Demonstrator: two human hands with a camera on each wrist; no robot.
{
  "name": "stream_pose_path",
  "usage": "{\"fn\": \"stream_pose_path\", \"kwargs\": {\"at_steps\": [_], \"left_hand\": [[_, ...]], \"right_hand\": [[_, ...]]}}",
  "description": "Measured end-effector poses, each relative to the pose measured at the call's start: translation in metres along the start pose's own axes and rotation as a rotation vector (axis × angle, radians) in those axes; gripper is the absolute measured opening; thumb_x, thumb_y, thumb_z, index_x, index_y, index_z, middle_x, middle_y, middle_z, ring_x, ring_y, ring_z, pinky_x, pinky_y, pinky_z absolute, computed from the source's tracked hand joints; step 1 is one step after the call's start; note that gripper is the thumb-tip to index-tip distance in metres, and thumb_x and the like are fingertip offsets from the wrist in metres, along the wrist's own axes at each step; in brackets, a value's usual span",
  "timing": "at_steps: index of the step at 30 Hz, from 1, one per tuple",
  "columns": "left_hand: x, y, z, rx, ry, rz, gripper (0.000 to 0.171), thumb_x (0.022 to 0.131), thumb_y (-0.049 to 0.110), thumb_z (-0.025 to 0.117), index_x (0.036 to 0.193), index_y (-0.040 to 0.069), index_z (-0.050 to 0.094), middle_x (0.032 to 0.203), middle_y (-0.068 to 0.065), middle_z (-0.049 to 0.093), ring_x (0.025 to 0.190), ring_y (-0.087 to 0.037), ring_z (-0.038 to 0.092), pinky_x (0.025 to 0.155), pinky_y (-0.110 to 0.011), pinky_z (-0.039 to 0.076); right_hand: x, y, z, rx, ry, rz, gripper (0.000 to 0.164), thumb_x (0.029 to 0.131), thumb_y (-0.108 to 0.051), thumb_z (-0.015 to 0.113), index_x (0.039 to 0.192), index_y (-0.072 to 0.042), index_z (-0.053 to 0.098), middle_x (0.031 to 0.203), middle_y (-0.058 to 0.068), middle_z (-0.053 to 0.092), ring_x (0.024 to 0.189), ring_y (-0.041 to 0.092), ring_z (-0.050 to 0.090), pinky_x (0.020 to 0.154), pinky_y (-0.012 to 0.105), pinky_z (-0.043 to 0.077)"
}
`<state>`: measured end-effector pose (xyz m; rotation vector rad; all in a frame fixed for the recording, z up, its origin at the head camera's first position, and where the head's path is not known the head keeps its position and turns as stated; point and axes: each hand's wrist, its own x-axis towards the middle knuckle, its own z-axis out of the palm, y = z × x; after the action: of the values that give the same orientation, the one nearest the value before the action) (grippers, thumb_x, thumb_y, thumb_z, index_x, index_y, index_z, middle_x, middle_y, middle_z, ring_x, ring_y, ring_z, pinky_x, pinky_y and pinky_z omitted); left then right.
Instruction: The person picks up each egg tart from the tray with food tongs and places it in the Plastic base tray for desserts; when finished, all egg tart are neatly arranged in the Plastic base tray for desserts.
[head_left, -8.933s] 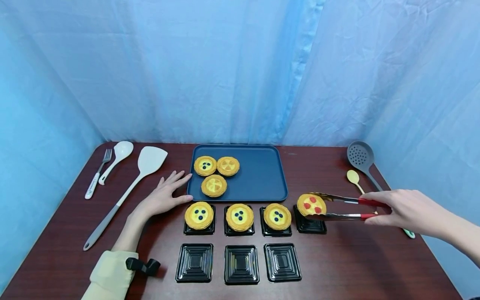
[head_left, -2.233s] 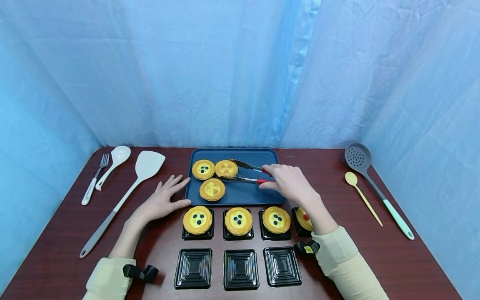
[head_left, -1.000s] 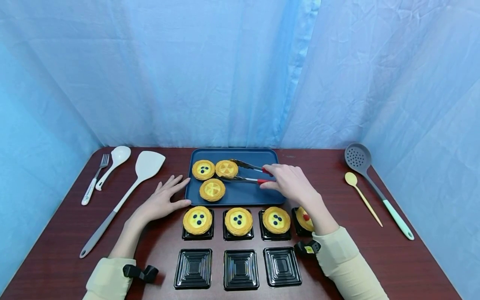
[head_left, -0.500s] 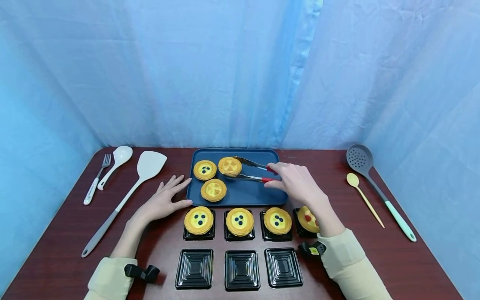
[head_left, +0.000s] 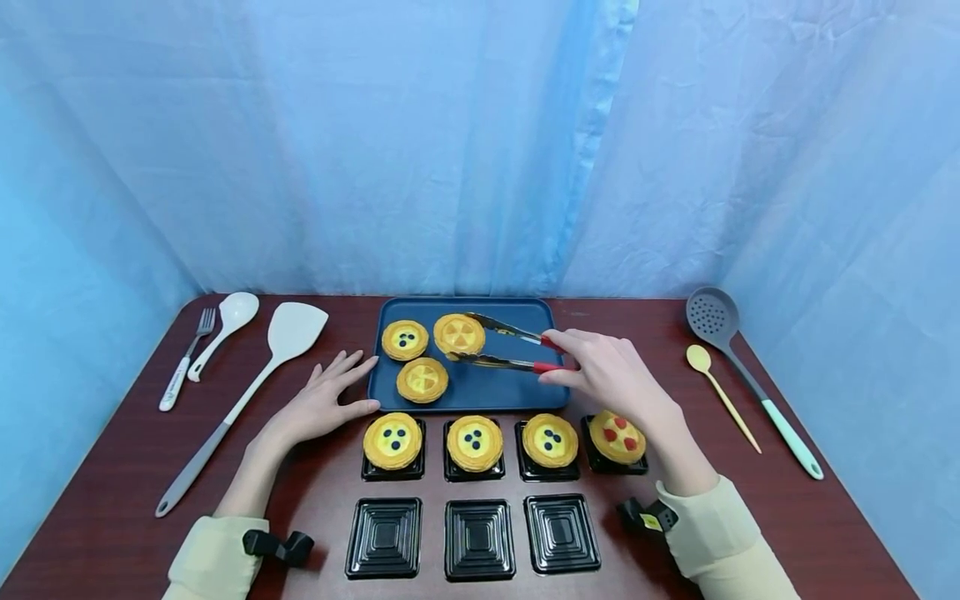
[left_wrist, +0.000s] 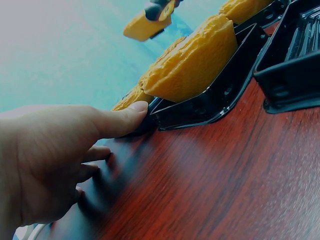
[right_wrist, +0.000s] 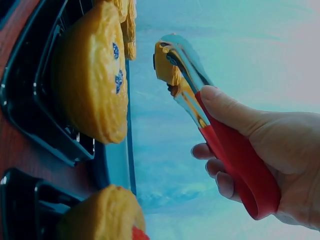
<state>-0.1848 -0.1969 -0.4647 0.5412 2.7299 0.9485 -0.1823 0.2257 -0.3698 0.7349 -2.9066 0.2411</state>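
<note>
My right hand (head_left: 611, 371) grips red-handled tongs (head_left: 510, 363), whose tips pinch a tart with yellow wedge-shaped pieces (head_left: 459, 335). In the right wrist view this tart (right_wrist: 165, 67) hangs in the air, clear of the tray. My left hand (head_left: 326, 404) rests with fingers spread at the left edge of the blue tray (head_left: 517, 393); the left wrist view shows its thumb (left_wrist: 127, 117) at the tray's corner. Left on the tray are a blueberry-topped tart (head_left: 405, 340) and another wedge-topped tart (head_left: 422, 380).
In front of the tray, three blueberry tarts (head_left: 475, 443) and one red-topped tart (head_left: 618, 437) sit on black square holders. Three bare black holders (head_left: 478, 540) lie nearer. Spatula (head_left: 296, 329), white spoon (head_left: 236, 312) and fork (head_left: 176, 383) lie left; skimmer (head_left: 712, 315) and yellow spoon (head_left: 699, 358) right.
Earlier the tongs set the red-topped tart on the rightmost holder. They then closed on the wedge-topped tart on the tray and have now lifted it up. My left hand has stayed put.
</note>
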Motion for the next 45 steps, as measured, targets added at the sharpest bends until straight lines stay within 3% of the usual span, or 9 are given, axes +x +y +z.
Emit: {"fn": "stream_pose_path", "kwargs": {"at_steps": [8, 13, 15, 18, 27, 34, 38, 45], "left_hand": [[-0.002, 0.003, -0.001, 0.003, 0.006, 0.003, 0.079, 0.098, 0.045, 0.068, 0.161, 0.012, 0.036, 0.169, -0.027, 0.023, 0.158, -0.052, 0.009, 0.123, -0.074, 0.002], [-0.001, 0.001, -0.001, 0.011, -0.003, -0.001, 0.078, 0.098, 0.046, 0.067, 0.162, 0.013, 0.035, 0.169, -0.027, 0.022, 0.158, -0.051, 0.008, 0.123, -0.074, 0.002], [-0.001, 0.000, -0.001, 0.010, -0.004, -0.001, 0.079, 0.098, 0.045, 0.068, 0.162, 0.013, 0.035, 0.169, -0.027, 0.022, 0.158, -0.051, 0.008, 0.123, -0.074, 0.001], [-0.001, -0.002, 0.000, 0.007, -0.009, -0.005, 0.080, 0.097, 0.045, 0.069, 0.162, 0.013, 0.035, 0.169, -0.027, 0.022, 0.159, -0.051, 0.007, 0.123, -0.074, 0.000], [-0.001, -0.001, 0.000, 0.004, -0.010, -0.001, 0.080, 0.098, 0.047, 0.067, 0.162, 0.013, 0.034, 0.169, -0.027, 0.021, 0.159, -0.051, 0.006, 0.123, -0.074, 0.000], [-0.001, 0.002, -0.003, -0.007, -0.019, -0.001, 0.080, 0.098, 0.047, 0.067, 0.162, 0.013, 0.034, 0.170, -0.027, 0.020, 0.159, -0.051, 0.006, 0.123, -0.074, 0.000], [0.000, 0.000, -0.003, -0.008, -0.016, 0.003, 0.080, 0.098, 0.047, 0.067, 0.162, 0.013, 0.034, 0.170, -0.027, 0.020, 0.159, -0.051, 0.006, 0.123, -0.074, -0.001], [-0.001, 0.001, -0.002, -0.002, -0.021, -0.001, 0.079, 0.098, 0.047, 0.067, 0.162, 0.014, 0.034, 0.170, -0.026, 0.020, 0.159, -0.051, 0.006, 0.123, -0.074, 0.000]], "right_hand": [[-0.011, -0.012, -0.009, 0.020, 0.008, -0.067, 0.060, 0.086, -0.049, 0.080, 0.136, -0.020, 0.067, 0.073, -0.011, 0.056, 0.058, 0.003, 0.043, 0.051, 0.022, 0.034], [-0.017, -0.017, -0.009, 0.034, 0.020, -0.156, 0.056, 0.087, -0.047, 0.079, 0.135, -0.021, 0.068, 0.101, -0.005, 0.075, 0.069, 0.005, 0.060, 0.056, 0.019, 0.042], [-0.019, -0.019, -0.007, 0.045, 0.021, -0.197, 0.056, 0.088, -0.047, 0.079, 0.136, -0.022, 0.067, 0.114, -0.004, 0.076, 0.075, 0.006, 0.065, 0.057, 0.017, 0.043], [-0.021, -0.024, -0.005, 0.065, 0.011, -0.252, 0.055, 0.089, -0.046, 0.078, 0.138, -0.022, 0.066, 0.118, -0.005, 0.076, 0.081, 0.007, 0.067, 0.057, 0.016, 0.043], [-0.025, -0.045, 0.000, 0.105, -0.007, -0.425, 0.056, 0.090, -0.052, 0.073, 0.136, -0.021, 0.067, 0.118, -0.008, 0.075, 0.092, 0.004, 0.070, 0.061, 0.017, 0.049], [-0.030, -0.061, 0.009, 0.098, 0.017, -0.541, 0.054, 0.090, -0.052, 0.074, 0.131, -0.018, 0.069, 0.095, -0.011, 0.071, 0.072, 0.001, 0.055, 0.054, 0.010, 0.032], [-0.032, -0.069, 0.013, 0.100, 0.001, -0.575, 0.054, 0.090, -0.052, 0.074, 0.131, -0.017, 0.068, 0.088, -0.011, 0.068, 0.069, 0.000, 0.050, 0.056, 0.010, 0.030], [-0.035, -0.078, 0.016, 0.105, -0.077, -0.615, 0.050, 0.093, -0.053, 0.070, 0.130, -0.019, 0.068, 0.097, -0.012, 0.073, 0.079, 0.000, 0.061, 0.059, 0.009, 0.038]]}}
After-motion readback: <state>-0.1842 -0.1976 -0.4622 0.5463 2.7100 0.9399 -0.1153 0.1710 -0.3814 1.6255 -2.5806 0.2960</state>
